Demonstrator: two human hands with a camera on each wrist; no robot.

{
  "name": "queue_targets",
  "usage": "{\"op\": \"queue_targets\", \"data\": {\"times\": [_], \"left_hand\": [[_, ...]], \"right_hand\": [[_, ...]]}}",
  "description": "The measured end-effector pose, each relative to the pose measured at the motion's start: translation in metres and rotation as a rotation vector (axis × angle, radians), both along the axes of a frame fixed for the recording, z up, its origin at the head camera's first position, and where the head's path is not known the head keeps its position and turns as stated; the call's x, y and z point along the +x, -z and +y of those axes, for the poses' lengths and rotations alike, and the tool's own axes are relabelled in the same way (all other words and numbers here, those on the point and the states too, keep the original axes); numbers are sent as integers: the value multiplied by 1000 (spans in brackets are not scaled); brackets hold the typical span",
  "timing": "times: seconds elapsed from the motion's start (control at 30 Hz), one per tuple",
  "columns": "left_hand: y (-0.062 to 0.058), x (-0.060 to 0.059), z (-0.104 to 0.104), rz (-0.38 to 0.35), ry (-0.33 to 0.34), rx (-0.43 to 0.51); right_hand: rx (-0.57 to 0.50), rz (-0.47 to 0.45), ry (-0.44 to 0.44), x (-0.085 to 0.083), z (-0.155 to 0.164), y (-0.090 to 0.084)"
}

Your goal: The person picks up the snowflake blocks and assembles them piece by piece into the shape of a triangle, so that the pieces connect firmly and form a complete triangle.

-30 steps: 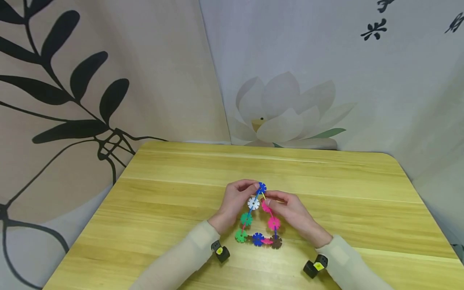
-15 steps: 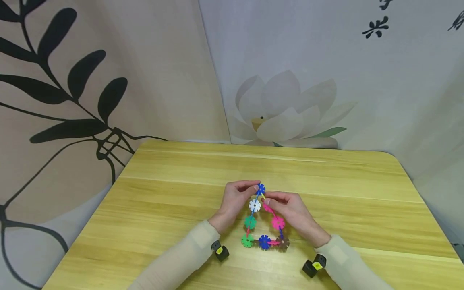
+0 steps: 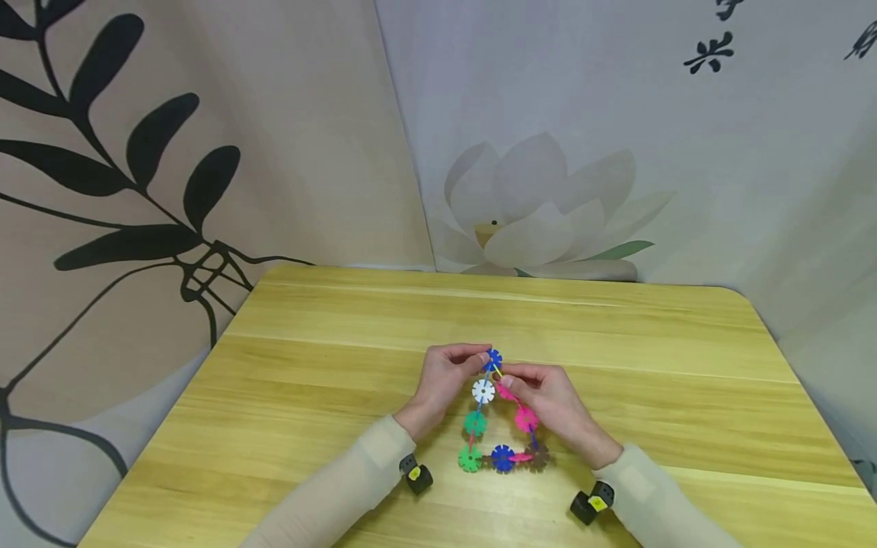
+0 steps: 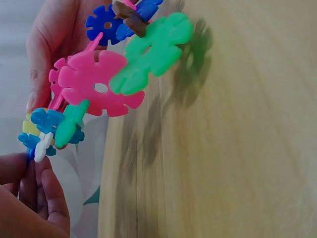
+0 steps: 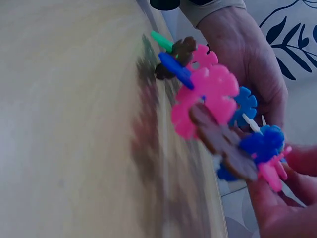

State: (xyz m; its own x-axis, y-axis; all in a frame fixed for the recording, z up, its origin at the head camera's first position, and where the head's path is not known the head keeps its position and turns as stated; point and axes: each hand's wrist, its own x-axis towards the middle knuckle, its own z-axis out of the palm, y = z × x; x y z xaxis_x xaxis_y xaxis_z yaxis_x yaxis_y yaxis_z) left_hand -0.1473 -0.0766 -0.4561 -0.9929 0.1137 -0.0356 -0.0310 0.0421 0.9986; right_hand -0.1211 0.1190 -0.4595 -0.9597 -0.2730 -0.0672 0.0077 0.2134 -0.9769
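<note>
A ring of notched plastic snowflake discs hangs between my hands over the table. My left hand [image 3: 438, 384] pinches the blue disc [image 3: 493, 360] at its top between thumb and fingers. Down that side run a white disc [image 3: 483, 391], a teal disc [image 3: 476, 423] and a green disc [image 3: 470, 458]. My right hand [image 3: 558, 403] pinches the upper pink disc [image 3: 505, 390], beside a yellow disc [image 3: 498, 371] seen edge-on. Below are another pink disc [image 3: 526, 419] and a brown disc [image 3: 539, 457]. A second blue disc [image 3: 503, 458] sits in the bottom row. Fingertips partly cover the upper joints.
The wooden table [image 3: 329, 365] extends around both hands, its far edge against a fabric backdrop [image 3: 308, 152] printed with leaves and a lotus. Small black devices are strapped at the left wrist [image 3: 416, 475] and right wrist [image 3: 592, 502]. The ring casts a shadow [image 4: 193, 64] on the wood.
The ring's lower part has swung to the right and slightly toward me. The top blue disc has dropped a little. Both hands keep their grip and have hardly moved.
</note>
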Motion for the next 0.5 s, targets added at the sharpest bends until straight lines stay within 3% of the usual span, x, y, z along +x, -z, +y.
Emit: {"op": "queue_targets", "data": {"times": [0.2, 0.5], "left_hand": [[-2, -4, 1, -17, 22, -21], [-2, -12, 0, -35, 43, -10]], "right_hand": [[-59, -61, -27, -3, 5, 3], [70, -28, -16, -11, 15, 3]]}}
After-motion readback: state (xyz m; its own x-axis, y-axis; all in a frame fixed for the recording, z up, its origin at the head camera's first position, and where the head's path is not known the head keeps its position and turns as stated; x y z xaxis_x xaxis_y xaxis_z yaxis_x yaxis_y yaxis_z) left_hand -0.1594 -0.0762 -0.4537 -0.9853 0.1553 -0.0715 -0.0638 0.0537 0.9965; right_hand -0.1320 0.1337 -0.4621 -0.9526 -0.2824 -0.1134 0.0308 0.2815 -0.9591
